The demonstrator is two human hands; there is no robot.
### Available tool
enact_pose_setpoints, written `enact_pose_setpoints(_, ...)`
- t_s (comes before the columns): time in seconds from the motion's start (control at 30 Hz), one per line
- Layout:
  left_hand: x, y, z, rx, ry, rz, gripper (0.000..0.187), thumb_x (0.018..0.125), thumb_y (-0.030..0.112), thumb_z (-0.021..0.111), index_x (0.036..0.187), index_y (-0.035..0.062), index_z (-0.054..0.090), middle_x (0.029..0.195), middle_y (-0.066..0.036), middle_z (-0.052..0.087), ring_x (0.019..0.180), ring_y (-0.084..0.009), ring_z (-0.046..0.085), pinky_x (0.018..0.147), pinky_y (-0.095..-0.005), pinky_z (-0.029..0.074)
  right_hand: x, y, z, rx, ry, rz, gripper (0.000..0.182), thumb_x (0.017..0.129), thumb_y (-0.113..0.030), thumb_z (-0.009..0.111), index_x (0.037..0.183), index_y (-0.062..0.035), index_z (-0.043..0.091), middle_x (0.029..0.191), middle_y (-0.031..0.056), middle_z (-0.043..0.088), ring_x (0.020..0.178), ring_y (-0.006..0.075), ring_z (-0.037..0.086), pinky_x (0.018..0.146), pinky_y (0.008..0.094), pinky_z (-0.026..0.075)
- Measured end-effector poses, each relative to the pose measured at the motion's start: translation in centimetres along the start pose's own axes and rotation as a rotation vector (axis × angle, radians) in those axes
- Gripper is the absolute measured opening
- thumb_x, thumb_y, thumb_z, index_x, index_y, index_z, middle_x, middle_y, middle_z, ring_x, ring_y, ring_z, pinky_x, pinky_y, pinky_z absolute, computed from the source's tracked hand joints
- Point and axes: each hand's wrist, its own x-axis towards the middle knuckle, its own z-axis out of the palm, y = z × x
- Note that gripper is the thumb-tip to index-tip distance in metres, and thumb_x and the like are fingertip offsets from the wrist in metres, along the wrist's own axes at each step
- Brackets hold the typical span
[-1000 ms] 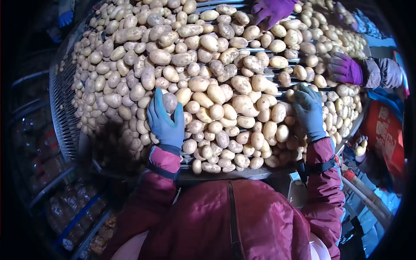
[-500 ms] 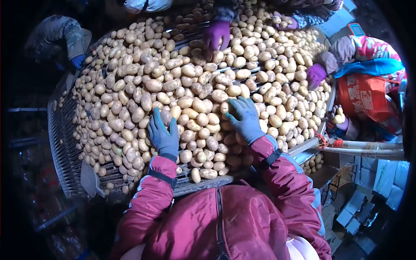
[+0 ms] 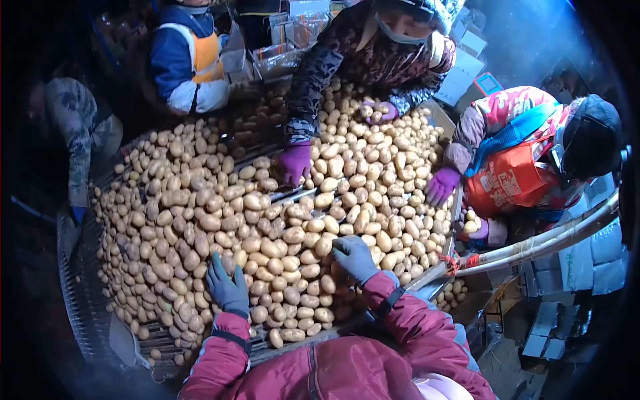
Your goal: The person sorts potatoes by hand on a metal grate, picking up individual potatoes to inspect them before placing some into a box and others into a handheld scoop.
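Observation:
A broad heap of potatoes (image 3: pixel 193 220) covers the slatted sorting table before me. My left hand (image 3: pixel 229 288), in a blue-grey glove, rests on its near side with thumb and fingers apart. A dark potato (image 3: pixel 228 265) shows in the gap between them, not visibly gripped. Farther right lies my right hand (image 3: pixel 357 259), gloved alike, its fingers bent a little and spread over the heap. Its fingertips are beside a pale potato (image 3: pixel 324 247); I see no firm hold on it.
Across the heap, a co-worker's purple glove (image 3: pixel 295 164) reaches into the potatoes. Another co-worker in a red apron (image 3: pixel 510 180) stands at the right edge, near wrapped poles (image 3: pixel 540 243). Metal slats (image 3: pixel 73 300) show at left. Boxes (image 3: pixel 543 327) lie at lower right.
The view has tipped upward, so the heap and my hands appear lower and more of the co-workers shows. My right hand's fingers look more bent. Both hands stay on the potatoes.

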Motion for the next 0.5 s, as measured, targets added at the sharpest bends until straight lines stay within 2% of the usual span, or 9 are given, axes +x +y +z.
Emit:
enact_pose_setpoints(0.1, 0.3, 0.5, -0.5, -0.011, -0.011, -0.014, 0.067, 0.093, 0.033, 0.066, 0.151, 0.0047, 0.045, 0.143, -0.021, 0.054, 0.127, -0.0413, 0.051, 0.108, -0.0519, 0.041, 0.0, 0.0, 0.1, 0.018, 0.029, 0.017, 0.011, 0.085, -0.020, 0.066, 0.085, -0.0092, 0.068, 0.083, 0.0135, 0.066, 0.086, 0.0377, 0.062, 0.079, 0.0483, 0.049)
enact_pose_setpoints(0.13, 0.4, 0.8, -0.5, -0.011, -0.022, -0.037, 0.068, 0.093, 0.033, 0.066, 0.151, 0.0046, 0.045, 0.143, -0.021, 0.054, 0.127, -0.0412, 0.051, 0.108, -0.0519, 0.041, -0.1, 0.2, 0.2, 0.046, 0.019, 0.031, 0.013, 0.086, -0.021, 0.066, 0.092, -0.0102, 0.071, 0.086, 0.0134, 0.066, 0.089, 0.0369, 0.062, 0.082, 0.0477, 0.049)
enact_pose_setpoints(0.17, 0.2, 0.8, -0.8, -0.003, -0.041, -0.061, 0.068, 0.093, 0.033, 0.066, 0.151, 0.0045, 0.045, 0.143, -0.021, 0.054, 0.127, -0.0411, 0.051, 0.108, -0.0519, 0.040, -0.3, 0.7, 0.3, 0.056, 0.014, 0.040, 0.013, 0.086, -0.021, 0.066, 0.092, -0.0102, 0.071, 0.086, 0.0134, 0.066, 0.089, 0.0369, 0.062, 0.082, 0.0477, 0.049)
enact_pose_setpoints(0.23, 0.0, 0.8, -0.8, 0.015, -0.045, -0.062, 0.068, 0.093, 0.032, 0.066, 0.151, 0.0044, 0.045, 0.142, -0.021, 0.054, 0.127, -0.0411, 0.051, 0.108, -0.0519, 0.040, 0.1, 0.7, -0.4, 0.094, -0.108, 0.108, 0.016, 0.087, -0.021, 0.066, 0.099, -0.0114, 0.072, 0.091, 0.0134, 0.068, 0.094, 0.0362, 0.063, 0.085, 0.0467, 0.050)
enact_pose_setpoints(0.33, 0.3, 1.0, -0.3, 0.022, -0.031, -0.060, 0.068, 0.093, 0.032, 0.066, 0.152, 0.0045, 0.045, 0.142, -0.022, 0.054, 0.127, -0.0410, 0.050, 0.108, -0.0521, 0.040, -0.1, 1.3, -0.1, 0.155, -0.038, 0.111, 0.018, 0.087, -0.020, 0.066, 0.102, -0.0117, 0.073, 0.095, 0.0136, 0.069, 0.096, 0.0362, 0.063, 0.088, 0.0462, 0.050)
enact_pose_setpoints(0.5, 0.4, 1.6, -0.5, 0.025, -0.039, -0.077, 0.069, 0.094, 0.033, 0.066, 0.152, 0.0052, 0.044, 0.143, -0.021, 0.052, 0.127, -0.0412, 0.050, 0.108, -0.0526, 0.040, 0.3, 1.6, -0.6, 0.171, -0.074, 0.124, 0.019, 0.086, -0.019, 0.066, 0.102, -0.0108, 0.073, 0.097, 0.0136, 0.070, 0.096, 0.0365, 0.064, 0.087, 0.0463, 0.051)
